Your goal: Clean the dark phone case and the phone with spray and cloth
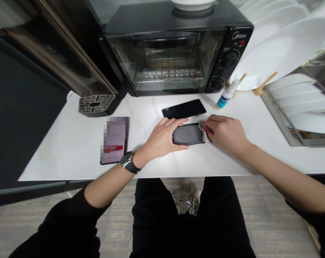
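Observation:
A dark phone case (188, 134) lies on the white counter, its grey inner side facing up. My left hand (166, 136) grips its left end, thumb along the near edge and fingers along the far edge. At the right end, my right hand (223, 132) pinches a crumpled pale cloth (204, 132) against the case's rim. Just beyond the case rests a black phone (184, 109), screen up. A small white spray bottle (227, 96) with a blue and yellow label stands behind my right hand.
Left of my left hand lies a second phone (116, 143), its screen partly pixelated. A black toaster oven (168, 61) stands at the back. White plates (283, 53) stand in racks on the right. A drip tray (96, 104) juts out at the left. The counter's front edge (178, 176) runs before my legs.

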`<state>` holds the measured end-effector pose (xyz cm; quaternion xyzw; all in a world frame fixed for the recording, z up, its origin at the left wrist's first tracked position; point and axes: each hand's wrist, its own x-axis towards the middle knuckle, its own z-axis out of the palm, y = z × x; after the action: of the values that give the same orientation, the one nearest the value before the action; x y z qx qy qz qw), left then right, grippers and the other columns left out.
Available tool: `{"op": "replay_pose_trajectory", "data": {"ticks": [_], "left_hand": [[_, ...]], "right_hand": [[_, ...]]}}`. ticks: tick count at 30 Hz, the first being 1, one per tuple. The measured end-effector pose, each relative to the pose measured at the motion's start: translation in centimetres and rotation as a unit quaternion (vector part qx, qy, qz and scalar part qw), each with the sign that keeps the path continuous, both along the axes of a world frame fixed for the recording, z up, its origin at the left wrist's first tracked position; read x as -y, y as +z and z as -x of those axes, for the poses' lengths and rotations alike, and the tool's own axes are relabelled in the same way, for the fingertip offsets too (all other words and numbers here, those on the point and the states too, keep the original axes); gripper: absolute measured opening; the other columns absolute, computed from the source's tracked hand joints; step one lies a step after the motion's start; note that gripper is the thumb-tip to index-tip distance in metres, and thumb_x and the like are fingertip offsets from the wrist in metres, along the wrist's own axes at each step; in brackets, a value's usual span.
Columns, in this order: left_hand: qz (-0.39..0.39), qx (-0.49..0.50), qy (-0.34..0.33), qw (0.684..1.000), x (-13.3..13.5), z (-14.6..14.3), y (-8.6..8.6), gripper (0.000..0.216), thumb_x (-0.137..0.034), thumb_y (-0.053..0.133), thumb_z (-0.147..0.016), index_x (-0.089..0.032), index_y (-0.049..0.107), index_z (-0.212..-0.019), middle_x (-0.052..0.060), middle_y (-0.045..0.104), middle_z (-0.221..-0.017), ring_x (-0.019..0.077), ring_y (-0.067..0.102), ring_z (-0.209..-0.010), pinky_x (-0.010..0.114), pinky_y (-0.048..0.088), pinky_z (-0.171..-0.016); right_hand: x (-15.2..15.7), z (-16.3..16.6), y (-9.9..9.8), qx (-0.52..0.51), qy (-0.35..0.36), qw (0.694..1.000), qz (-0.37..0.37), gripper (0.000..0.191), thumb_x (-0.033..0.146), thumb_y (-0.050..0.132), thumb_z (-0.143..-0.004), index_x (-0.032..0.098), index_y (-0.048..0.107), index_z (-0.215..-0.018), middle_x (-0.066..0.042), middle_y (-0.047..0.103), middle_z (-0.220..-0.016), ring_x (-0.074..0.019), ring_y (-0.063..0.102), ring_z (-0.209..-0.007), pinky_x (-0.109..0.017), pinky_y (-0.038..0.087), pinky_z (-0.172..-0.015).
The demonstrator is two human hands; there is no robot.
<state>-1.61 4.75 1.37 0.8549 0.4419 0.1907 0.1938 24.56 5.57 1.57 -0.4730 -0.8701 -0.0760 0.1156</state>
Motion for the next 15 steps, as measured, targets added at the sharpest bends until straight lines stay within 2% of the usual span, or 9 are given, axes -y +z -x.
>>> {"op": "replay_pose_trajectory", "data": {"ticks": [3,5,8,12,15], "left_hand": [[-0.011,0.001,-0.005,1.000,-0.1,0.1,-0.2,0.088,-0.051,0.091,-0.076,-0.021,0.052,-0.149,0.007,0.067,-0.137,0.0294,0.057,-0.114,0.042,0.046,-0.102],[-0.015,-0.001,-0.008,1.000,-0.1,0.2,-0.3,0.085,-0.047,0.090,-0.077,-0.019,0.053,-0.148,0.007,0.069,-0.130,0.0286,0.058,-0.109,0.041,0.046,-0.100],[-0.014,-0.009,0.000,1.000,0.0,0.2,-0.4,0.083,-0.040,0.090,-0.077,-0.019,0.053,-0.148,0.007,0.069,-0.122,0.0288,0.057,-0.107,0.041,0.047,-0.097],[-0.007,-0.009,0.002,1.000,0.1,0.2,-0.4,0.089,-0.047,0.092,-0.074,-0.022,0.052,-0.149,0.006,0.068,-0.130,0.0298,0.056,-0.112,0.042,0.046,-0.099],[-0.005,-0.010,0.003,1.000,0.1,0.1,-0.3,0.092,-0.057,0.090,-0.074,-0.023,0.051,-0.150,0.007,0.067,-0.133,0.0303,0.056,-0.112,0.042,0.046,-0.099]], "right_hand": [[-0.4,3.0,0.0,-0.035,0.089,0.994,0.046,0.026,0.022,0.054,-0.102,0.018,0.080,-0.105,-0.007,0.078,-0.100,-0.0209,0.069,-0.087,-0.033,0.040,-0.066],[-0.3,4.8,-0.2,-0.055,0.164,0.981,0.083,0.027,0.020,0.053,-0.103,0.017,0.078,-0.110,-0.009,0.076,-0.107,-0.0214,0.068,-0.094,-0.033,0.045,-0.072],[-0.2,6.1,-0.3,-0.083,0.221,0.961,0.146,0.024,0.018,0.056,-0.104,0.019,0.079,-0.108,-0.007,0.076,-0.104,-0.0185,0.068,-0.091,-0.031,0.047,-0.075],[-0.4,3.8,0.1,-0.140,0.238,0.935,0.222,0.020,0.024,0.061,-0.103,0.024,0.081,-0.103,-0.001,0.077,-0.098,-0.0154,0.071,-0.085,-0.029,0.047,-0.073],[-0.4,0.4,0.7,-0.119,0.224,0.946,0.202,0.020,0.023,0.061,-0.103,0.027,0.081,-0.108,0.000,0.078,-0.100,-0.0157,0.073,-0.086,-0.029,0.049,-0.074]]}}
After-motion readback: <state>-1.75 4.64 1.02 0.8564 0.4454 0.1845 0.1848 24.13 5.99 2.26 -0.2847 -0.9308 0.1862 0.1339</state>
